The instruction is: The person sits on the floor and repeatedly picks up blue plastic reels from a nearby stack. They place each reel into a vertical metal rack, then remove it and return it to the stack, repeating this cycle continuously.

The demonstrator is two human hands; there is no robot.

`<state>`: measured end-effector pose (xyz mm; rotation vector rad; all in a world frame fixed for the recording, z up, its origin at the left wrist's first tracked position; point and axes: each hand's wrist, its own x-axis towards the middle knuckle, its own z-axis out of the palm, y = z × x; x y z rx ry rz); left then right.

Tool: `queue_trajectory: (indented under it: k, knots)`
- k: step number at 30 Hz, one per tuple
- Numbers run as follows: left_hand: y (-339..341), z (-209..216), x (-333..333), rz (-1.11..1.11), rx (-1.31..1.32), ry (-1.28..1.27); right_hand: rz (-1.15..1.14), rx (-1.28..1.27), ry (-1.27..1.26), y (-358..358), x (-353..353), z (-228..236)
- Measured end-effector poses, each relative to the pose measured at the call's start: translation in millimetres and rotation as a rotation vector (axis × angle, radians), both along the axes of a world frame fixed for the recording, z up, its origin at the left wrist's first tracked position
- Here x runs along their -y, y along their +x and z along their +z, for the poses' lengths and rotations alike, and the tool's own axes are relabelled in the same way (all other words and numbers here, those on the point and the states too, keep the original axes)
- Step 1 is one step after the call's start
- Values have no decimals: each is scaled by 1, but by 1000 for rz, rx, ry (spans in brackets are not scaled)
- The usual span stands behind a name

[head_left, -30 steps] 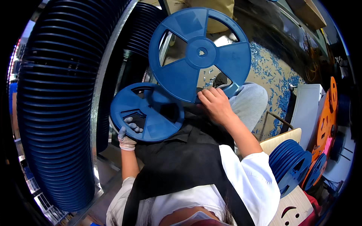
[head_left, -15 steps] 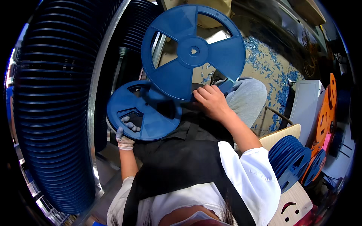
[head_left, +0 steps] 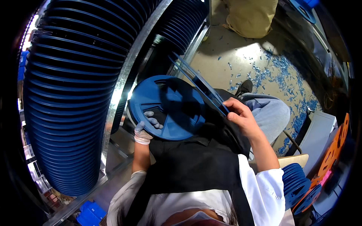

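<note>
A blue plastic reel (head_left: 180, 126) lies face up over my lap, its spoke-like panels parted by open windows. My left hand (head_left: 144, 132), in a pale glove with grey fingertips, grips its near-left rim, with the fingers showing through a window. To the right, my bare right hand (head_left: 240, 116) pinches the near edge of a second blue reel (head_left: 206, 89). That reel is tilted up almost edge-on, so its two thin flanges and the narrow gap between them show. Its far end reaches out above the first reel and throws a shadow on it.
A long row of blue reels (head_left: 71, 109) fills the left side behind a metal rail (head_left: 116, 92). Another row (head_left: 181, 24) stands beyond. Blue scraps (head_left: 281, 73) litter the floor near a beige sack (head_left: 250, 17). At right are a grey cabinet (head_left: 316, 130), orange discs (head_left: 332, 150) and stacked blue reels (head_left: 293, 184).
The reel in my right hand has turned from facing me to almost edge-on and come lower. The view has shifted, and my left hand keeps its hold on the other reel.
</note>
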<state>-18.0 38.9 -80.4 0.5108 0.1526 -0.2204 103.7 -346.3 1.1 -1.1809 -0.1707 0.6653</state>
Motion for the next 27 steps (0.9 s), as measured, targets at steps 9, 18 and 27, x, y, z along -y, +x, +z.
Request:
queue_trajectory:
  k: [9,18,27]
  knots:
    - [-3,5,5,55,-18,32,139,51,-31,112,-106,-74]
    - [-4,12,7,80,-76,92,151,146,157,197,-198,-110]
    - [-8,10,3,75,-145,108,-501,1178,-615,218,-237,-119]
